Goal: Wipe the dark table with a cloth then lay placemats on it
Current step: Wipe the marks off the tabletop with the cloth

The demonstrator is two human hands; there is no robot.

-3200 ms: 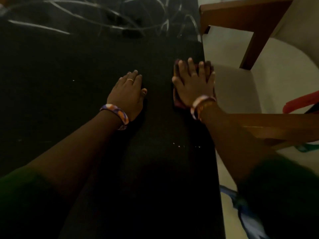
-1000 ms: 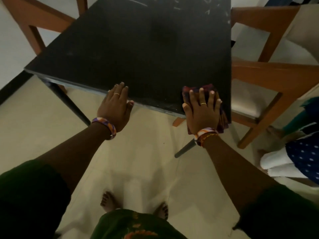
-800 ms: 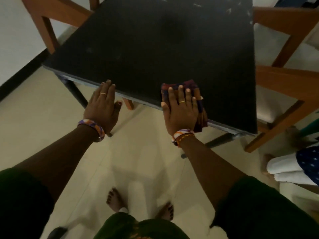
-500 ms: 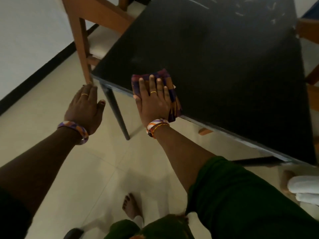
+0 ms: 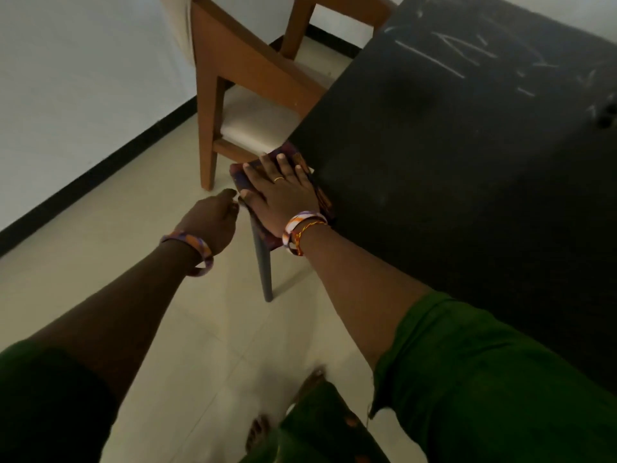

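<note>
The dark table [image 5: 450,168] fills the right of the view, with pale streaks near its far end. My right hand [image 5: 280,192] lies flat, fingers straight, on a folded dark red and purple cloth [image 5: 248,172] at the table's near left corner; part of the cloth juts past the edge. My left hand [image 5: 212,222] hovers just off that corner, beside the cloth, over the floor, its fingers loosely curled and holding nothing. No placemats are in view.
A wooden chair [image 5: 247,78] with a pale seat stands at the table's left side, close to the corner. A dark table leg [image 5: 262,262] drops below the cloth. The tiled floor [image 5: 100,248] and a white wall with a black skirting lie to the left.
My right hand has slid the cloth leftward along the near edge to the table's left corner. My left hand came off the table edge and now hangs beside the corner.
</note>
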